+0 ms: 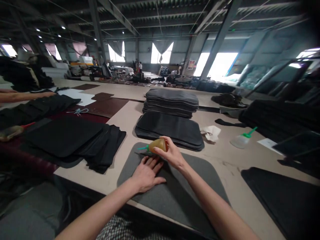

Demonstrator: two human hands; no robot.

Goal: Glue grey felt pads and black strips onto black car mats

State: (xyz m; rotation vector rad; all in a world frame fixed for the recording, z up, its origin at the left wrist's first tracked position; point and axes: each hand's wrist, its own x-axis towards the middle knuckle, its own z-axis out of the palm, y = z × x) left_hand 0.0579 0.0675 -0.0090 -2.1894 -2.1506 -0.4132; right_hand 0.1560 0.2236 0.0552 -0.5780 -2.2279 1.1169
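Note:
My right hand (172, 154) is closed around a squeeze bottle (159, 146) of yellowish-brown liquid, tilted on its side with its green nozzle pointing left. Just below it, my left hand (148, 174) lies flat with its fingers apart on a dark piece, on top of a grey rounded panel (200, 166) at the table's front edge. Right behind this panel sits a stack of black rounded panels (170, 126), and a taller stack of grey panels (171, 100) stands farther back.
Black pieces (67, 136) lie to the left, near another person's arm (27, 96). To the right are a crumpled white paper (211, 133), a clear bottle with a green nozzle (241, 140) and more black panels (282, 196). Brown sheets (110, 106) lie at the back left.

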